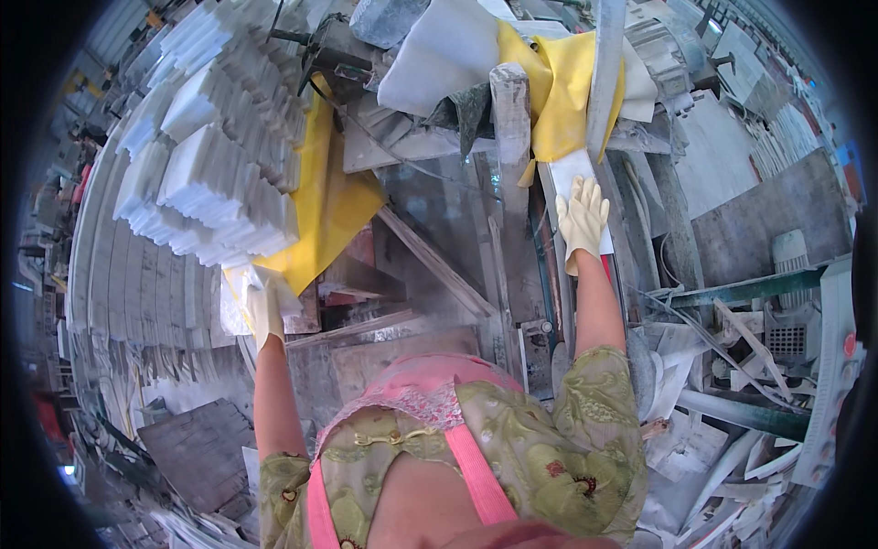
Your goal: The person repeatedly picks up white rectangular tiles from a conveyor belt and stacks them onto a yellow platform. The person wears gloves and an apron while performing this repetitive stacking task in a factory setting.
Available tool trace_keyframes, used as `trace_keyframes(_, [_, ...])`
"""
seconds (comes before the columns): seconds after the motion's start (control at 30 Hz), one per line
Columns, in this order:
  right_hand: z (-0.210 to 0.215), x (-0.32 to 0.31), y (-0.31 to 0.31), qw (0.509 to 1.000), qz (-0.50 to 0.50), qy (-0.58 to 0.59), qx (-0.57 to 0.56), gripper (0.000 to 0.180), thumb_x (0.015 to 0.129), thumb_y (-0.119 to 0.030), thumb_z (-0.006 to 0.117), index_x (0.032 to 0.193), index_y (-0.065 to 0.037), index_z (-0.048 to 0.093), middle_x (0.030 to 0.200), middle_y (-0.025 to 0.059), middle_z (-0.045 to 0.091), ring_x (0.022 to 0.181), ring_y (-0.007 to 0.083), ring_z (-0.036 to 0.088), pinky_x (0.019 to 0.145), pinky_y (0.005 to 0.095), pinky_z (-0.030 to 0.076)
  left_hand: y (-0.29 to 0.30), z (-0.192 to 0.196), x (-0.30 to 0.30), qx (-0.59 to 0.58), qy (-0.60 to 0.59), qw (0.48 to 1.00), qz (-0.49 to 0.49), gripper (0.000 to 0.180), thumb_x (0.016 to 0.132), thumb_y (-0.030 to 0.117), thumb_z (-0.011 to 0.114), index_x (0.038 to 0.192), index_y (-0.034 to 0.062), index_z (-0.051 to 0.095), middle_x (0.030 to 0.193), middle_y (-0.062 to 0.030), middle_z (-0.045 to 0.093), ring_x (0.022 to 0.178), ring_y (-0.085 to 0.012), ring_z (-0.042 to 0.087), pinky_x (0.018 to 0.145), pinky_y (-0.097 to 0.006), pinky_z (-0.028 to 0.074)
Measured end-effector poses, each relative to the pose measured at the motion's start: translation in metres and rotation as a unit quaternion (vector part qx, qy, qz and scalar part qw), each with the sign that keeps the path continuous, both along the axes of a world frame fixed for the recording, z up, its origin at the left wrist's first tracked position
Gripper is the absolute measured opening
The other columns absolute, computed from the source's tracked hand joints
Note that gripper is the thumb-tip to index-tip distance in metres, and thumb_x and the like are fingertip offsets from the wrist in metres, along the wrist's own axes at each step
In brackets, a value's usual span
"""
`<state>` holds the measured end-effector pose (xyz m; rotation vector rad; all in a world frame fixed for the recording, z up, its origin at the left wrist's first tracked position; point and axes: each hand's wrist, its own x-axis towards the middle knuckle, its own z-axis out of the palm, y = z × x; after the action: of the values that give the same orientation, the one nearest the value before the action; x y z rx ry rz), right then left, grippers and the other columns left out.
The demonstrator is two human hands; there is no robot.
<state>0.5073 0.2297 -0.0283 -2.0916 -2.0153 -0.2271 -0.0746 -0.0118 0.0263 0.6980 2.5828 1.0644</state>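
Note:
Both my hands wear pale cream gloves. My right hand (583,218) lies flat with its fingers stretched out on a white stone strip (572,168). That strip sits on a narrow track, its far end passing under a yellow sheet flap (560,101). On the left, my left hand (263,311) is closed on a white stone tile (240,284) at the near end of a tall stack of white tiles (215,174). The glare there partly hides the fingertips.
A yellow sheet (334,215) hangs beside the stack. Wooden planks (439,261) slant across the gap between my hands. To the right stand a green metal bar (750,288), a grey control panel (830,366) and broken stone offcuts (681,444).

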Motion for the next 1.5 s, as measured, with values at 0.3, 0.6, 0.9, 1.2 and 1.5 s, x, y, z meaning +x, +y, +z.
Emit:
trace_keyframes(0.3, [-0.001, 0.013, -0.042, 1.000, 0.008, -0.004, -0.016, 0.066, 0.103, -0.043, 0.049, 0.159, -0.012, 0.035, 0.164, 0.0149, 0.033, 0.153, 0.0305, 0.026, 0.123, 0.0531, 0.020, 0.004, 0.028, 0.028, -0.036, 0.014, 0.999, 0.002, 0.053, 0.090, 0.029, 0.062, 0.127, -0.0096, 0.059, 0.119, -0.0296, 0.067, 0.112, -0.0416, 0.065, 0.094, -0.044, 0.050])
trace_keyframes(0.6, [-0.007, 0.032, -0.056, 0.998, 0.034, 0.019, -0.045, 0.065, 0.103, -0.044, 0.049, 0.159, -0.013, 0.037, 0.165, 0.0141, 0.034, 0.154, 0.0309, 0.027, 0.122, 0.0540, 0.022, 0.007, -0.004, 0.006, -0.003, 0.026, 1.000, -0.010, 0.059, 0.091, 0.037, 0.062, 0.128, -0.0088, 0.059, 0.125, -0.0315, 0.065, 0.119, -0.0428, 0.062, 0.100, -0.048, 0.047])
trace_keyframes(0.9, [0.055, 0.105, -0.164, 0.967, 0.204, 0.076, -0.135, 0.085, 0.078, -0.027, 0.082, 0.152, -0.007, 0.044, 0.157, 0.0172, 0.044, 0.148, 0.0326, 0.037, 0.118, 0.0441, 0.034, -0.002, 0.000, 0.002, 0.118, -0.104, 0.984, -0.080, 0.050, 0.095, 0.033, 0.061, 0.121, -0.0102, 0.059, 0.105, -0.0197, 0.070, 0.090, -0.0273, 0.070, 0.077, -0.040, 0.054])
trace_keyframes(1.2, [0.024, 0.033, -0.152, 0.981, 0.041, -0.190, -0.014, 0.085, 0.085, -0.026, 0.073, 0.156, -0.002, 0.035, 0.158, 0.0197, 0.041, 0.149, 0.0326, 0.036, 0.124, 0.0489, 0.025, 0.002, 0.017, 0.014, 0.079, -0.032, 0.994, -0.062, 0.053, 0.090, 0.029, 0.062, 0.125, -0.0117, 0.057, 0.108, -0.0201, 0.069, 0.093, -0.0284, 0.070, 0.079, -0.038, 0.056])
trace_keyframes(1.5, [0.049, 0.055, -0.131, 0.985, 0.119, -0.081, 0.099, 0.062, 0.093, -0.027, 0.066, 0.144, 0.004, 0.048, 0.142, 0.0228, 0.057, 0.133, 0.0328, 0.055, 0.114, 0.0406, 0.043, 0.001, 0.022, 0.019, 0.041, 0.001, 0.998, -0.047, 0.053, 0.091, 0.030, 0.063, 0.125, -0.0101, 0.059, 0.107, -0.0197, 0.070, 0.094, -0.0283, 0.071, 0.081, -0.039, 0.056])
